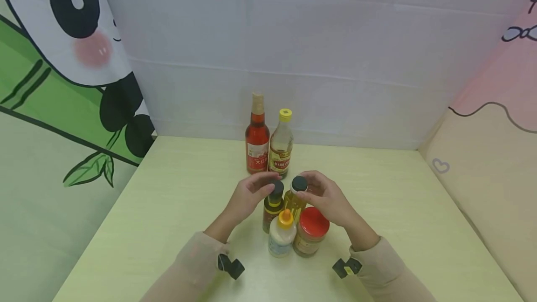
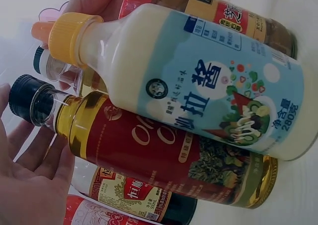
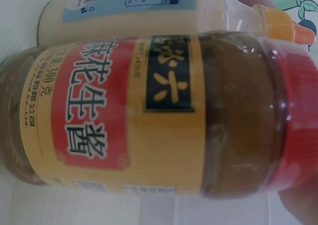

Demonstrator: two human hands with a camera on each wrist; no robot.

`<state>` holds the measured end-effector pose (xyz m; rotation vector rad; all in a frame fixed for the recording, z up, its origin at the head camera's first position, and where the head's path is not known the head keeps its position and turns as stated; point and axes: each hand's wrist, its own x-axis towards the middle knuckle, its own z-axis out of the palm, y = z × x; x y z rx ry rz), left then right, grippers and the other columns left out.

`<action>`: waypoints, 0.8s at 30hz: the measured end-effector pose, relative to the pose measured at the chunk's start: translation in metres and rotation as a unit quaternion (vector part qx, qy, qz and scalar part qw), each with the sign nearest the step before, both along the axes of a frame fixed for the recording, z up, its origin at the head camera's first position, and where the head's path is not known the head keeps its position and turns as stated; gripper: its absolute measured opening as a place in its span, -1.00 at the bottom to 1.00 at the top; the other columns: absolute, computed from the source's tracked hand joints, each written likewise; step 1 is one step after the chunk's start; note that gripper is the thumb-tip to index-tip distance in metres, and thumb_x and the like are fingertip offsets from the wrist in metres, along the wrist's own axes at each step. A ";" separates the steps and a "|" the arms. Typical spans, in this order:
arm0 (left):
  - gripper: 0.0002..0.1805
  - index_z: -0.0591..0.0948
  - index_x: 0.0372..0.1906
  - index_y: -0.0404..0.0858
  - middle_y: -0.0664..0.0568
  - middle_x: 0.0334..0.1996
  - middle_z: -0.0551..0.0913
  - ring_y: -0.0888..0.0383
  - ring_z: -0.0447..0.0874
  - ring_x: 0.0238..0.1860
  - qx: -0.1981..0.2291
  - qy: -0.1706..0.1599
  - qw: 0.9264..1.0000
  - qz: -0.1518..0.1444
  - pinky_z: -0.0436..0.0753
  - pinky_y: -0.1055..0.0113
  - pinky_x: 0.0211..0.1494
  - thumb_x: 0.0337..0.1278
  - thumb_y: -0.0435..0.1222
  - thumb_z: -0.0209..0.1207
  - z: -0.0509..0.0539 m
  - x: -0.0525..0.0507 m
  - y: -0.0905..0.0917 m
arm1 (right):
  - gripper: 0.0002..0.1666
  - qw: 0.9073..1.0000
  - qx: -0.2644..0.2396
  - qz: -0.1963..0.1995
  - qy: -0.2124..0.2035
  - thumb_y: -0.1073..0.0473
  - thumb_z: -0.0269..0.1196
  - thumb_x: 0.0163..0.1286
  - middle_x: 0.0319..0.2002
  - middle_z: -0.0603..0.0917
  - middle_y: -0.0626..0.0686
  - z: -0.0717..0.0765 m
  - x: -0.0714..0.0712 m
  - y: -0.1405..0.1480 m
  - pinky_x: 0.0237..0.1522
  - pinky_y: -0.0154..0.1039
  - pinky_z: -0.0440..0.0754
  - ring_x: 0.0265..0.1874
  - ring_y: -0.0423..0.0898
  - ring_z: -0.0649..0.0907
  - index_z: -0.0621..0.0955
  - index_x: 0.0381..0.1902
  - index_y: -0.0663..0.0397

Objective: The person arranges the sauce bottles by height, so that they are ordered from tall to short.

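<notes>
My left hand [image 1: 247, 198] curls its thumb and fingers round the dark cap of an olive oil bottle [image 2: 124, 140], which has a red label. To its right, my right hand [image 1: 331, 198] holds the top of a bottle of yellow oil [image 1: 295, 202] with a dark green cap, thumb at the neck. Both bottles stand upright, side by side. In front of them are a white salad dressing bottle [image 1: 281, 236] with an orange tip and a peanut butter jar [image 1: 311, 232] with a red lid. The jar hides most of the right hand in the right wrist view.
Behind the hands stand a tall red-labelled bottle [image 1: 257, 148] of reddish liquid and a yellow-capped bottle [image 1: 281, 146], close together. The pale table [image 1: 168, 190] ends at a white cloth backdrop [image 1: 335, 59]. Printed cloths hang at both sides.
</notes>
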<state>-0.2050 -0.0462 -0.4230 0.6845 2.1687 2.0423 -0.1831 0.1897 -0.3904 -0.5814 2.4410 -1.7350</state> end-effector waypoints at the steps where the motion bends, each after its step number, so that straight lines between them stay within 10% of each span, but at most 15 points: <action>1: -0.57 0.51 0.20 -0.36 -0.07 0.09 0.61 0.00 0.51 0.17 -0.002 0.000 1.000 0.001 0.50 0.15 0.20 0.34 -0.22 0.18 -0.001 0.000 0.000 | -0.53 1.000 0.000 0.000 0.000 0.25 0.32 0.33 0.04 0.60 0.16 0.000 0.000 0.000 0.11 0.03 0.53 0.06 0.15 0.60 0.47 0.16 0.19; 24: -0.59 0.56 0.17 -0.31 -0.12 0.05 0.61 -0.04 0.59 0.07 -0.013 0.032 0.999 0.016 0.53 0.11 0.17 0.25 -0.29 0.26 -0.008 0.008 0.004 | -0.54 0.999 -0.001 -0.024 0.022 0.25 0.35 0.30 -0.01 0.65 0.14 0.001 0.004 0.001 0.07 0.02 0.56 0.00 0.10 0.64 0.53 0.13 0.19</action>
